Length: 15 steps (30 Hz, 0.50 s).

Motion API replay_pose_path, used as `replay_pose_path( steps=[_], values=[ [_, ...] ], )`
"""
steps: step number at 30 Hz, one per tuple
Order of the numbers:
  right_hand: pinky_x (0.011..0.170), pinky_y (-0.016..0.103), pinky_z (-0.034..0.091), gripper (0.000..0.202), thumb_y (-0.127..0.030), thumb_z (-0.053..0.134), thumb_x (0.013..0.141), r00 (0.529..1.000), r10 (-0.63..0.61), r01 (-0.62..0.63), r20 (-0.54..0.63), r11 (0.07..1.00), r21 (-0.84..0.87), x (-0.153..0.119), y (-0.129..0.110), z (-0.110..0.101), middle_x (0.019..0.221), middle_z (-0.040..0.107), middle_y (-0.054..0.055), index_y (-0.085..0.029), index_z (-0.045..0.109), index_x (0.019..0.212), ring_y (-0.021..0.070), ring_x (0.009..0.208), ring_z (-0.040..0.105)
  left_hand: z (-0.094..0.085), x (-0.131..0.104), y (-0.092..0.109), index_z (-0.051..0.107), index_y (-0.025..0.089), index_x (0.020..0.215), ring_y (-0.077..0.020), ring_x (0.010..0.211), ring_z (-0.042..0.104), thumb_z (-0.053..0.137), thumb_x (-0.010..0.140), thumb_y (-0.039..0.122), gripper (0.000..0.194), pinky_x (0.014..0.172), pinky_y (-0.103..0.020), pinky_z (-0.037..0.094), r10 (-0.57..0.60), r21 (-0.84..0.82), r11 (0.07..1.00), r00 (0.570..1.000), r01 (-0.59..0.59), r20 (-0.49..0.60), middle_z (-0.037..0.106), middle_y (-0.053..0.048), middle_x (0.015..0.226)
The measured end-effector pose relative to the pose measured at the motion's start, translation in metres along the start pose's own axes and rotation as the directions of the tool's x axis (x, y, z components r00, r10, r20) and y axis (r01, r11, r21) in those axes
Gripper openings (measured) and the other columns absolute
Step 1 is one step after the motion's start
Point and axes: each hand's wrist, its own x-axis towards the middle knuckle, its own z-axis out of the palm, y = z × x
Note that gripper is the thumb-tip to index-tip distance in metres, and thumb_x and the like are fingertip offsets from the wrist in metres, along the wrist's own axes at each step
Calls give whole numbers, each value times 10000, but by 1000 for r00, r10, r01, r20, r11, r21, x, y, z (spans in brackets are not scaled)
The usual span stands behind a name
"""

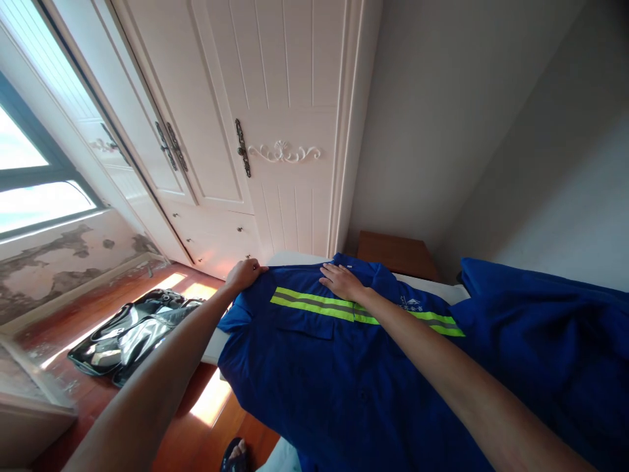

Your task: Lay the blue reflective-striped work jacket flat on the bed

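A blue work shirt (314,354) with reflective yellow stripes lay spread on a white bed (295,257). The left hand (244,273) gripped its far left shoulder edge, fingers curled closed. The right hand (343,280) lay flat, fingers extended, near the collar.
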Motion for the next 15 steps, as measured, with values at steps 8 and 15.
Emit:
replay_pose_path(
  steps=[8, 15],
  values=[
    [1208, 492, 181, 621, -510, 274, 1035, 999, 38, -38, 35, 999, -12, 6, 7, 0, 1598, 284, 150, -143, 384, 1523, 270, 1497, 232, 2, -3, 23, 659, 147, 1105, -376, 1065, 625, 399, 960, 489, 453, 835, -451, 481, -81, 168, 982, 996, 88, -44, 658, -210, 1143],
    [1226, 425, 166, 615, -506, 322, 1024, 992, -5, 10, -126, 999, 34, -12, 4, -13, 1575, 353, 131, -133, 402, 1506, 231, 1491, 256, 7, -29, 93, 550, 216, 1343, -267, 1343, 454, 315, 1017, 483, 482, 1100, -413, 346, 465, 149, 881, 880, -449, -97, 547, -112, 1413]
  ],
)
